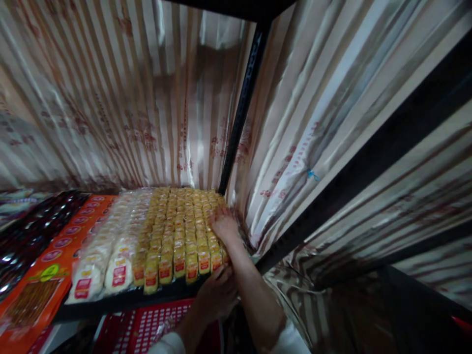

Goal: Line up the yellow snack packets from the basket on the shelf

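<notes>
Rows of small yellow snack packets [179,236] with red labels stand packed together on a dark shelf [110,304]. My right hand [223,223] lies over the right-hand end of the rows, towards the back, its fingers stretched across the packet tops. Lower down, my left hand [220,291] is curled at the front end of the rightmost row, beneath my right forearm. Its fingertips are close together against the front packet there; blur and shadow hide what they grip.
White packets [120,265] with red labels stand left of the yellow rows. Beyond them lie an orange packet [55,250] and dark shiny packets [33,226]. A red perforated basket [147,322] sits below the shelf. Black posts [245,93] and striped sheeting [165,98] bound the corner.
</notes>
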A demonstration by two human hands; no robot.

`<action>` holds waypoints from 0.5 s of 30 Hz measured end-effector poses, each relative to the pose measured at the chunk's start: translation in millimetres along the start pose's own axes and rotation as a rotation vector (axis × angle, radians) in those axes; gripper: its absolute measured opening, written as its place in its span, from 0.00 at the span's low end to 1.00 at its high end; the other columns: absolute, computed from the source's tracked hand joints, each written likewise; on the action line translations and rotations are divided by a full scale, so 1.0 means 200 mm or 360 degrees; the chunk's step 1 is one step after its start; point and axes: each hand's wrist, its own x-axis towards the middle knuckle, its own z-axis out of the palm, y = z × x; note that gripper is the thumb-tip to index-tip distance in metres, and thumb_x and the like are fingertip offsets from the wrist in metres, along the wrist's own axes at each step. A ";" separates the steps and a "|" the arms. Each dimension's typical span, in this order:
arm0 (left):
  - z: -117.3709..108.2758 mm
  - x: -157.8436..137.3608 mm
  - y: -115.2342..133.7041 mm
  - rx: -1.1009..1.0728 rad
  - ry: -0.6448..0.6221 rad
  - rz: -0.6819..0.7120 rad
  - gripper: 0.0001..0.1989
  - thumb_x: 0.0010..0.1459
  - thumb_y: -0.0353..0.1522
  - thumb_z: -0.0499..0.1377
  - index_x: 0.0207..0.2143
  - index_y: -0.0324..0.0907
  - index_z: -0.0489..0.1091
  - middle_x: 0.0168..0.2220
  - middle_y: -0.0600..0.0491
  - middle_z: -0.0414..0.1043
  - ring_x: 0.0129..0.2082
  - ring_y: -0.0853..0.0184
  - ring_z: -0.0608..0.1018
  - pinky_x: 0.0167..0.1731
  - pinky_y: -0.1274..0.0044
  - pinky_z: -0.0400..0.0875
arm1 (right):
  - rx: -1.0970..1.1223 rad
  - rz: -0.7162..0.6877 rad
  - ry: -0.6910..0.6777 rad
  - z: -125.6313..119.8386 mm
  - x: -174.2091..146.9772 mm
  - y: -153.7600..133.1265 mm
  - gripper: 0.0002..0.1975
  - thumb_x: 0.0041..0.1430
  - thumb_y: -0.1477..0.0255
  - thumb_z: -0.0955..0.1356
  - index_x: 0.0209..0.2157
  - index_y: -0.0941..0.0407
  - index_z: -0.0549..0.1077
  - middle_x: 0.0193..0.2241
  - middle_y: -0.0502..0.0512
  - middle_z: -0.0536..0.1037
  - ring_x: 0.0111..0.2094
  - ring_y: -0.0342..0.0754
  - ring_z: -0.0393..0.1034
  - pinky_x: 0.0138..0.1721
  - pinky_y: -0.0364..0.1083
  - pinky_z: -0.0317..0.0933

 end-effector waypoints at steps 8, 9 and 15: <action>0.12 -0.02 0.01 -0.0030 0.0109 -0.0051 0.17 0.62 0.35 0.48 0.53 0.49 0.61 0.55 0.60 0.65 0.57 0.66 0.61 0.61 0.67 0.44 | 0.0009 0.0035 -0.0049 0.03 0.11 -0.03 0.24 0.61 0.66 0.56 0.53 0.65 0.64 0.55 0.65 0.64 0.59 0.53 0.53 0.58 0.50 0.46; 0.11 -0.01 0.01 -0.0028 0.0100 -0.0056 0.17 0.62 0.35 0.48 0.53 0.49 0.61 0.55 0.59 0.64 0.57 0.66 0.61 0.60 0.67 0.45 | 0.0023 0.0037 0.0003 0.04 0.10 -0.03 0.23 0.61 0.66 0.56 0.53 0.65 0.65 0.55 0.65 0.64 0.58 0.54 0.53 0.58 0.51 0.47; -0.06 0.01 0.00 -0.0044 0.0014 -0.0017 0.19 0.61 0.35 0.48 0.54 0.43 0.61 0.58 0.53 0.59 0.60 0.60 0.56 0.60 0.64 0.49 | 0.0383 -0.0304 0.0672 -0.01 -0.06 -0.03 0.21 0.60 0.65 0.57 0.50 0.60 0.69 0.58 0.62 0.59 0.61 0.55 0.47 0.58 0.57 0.48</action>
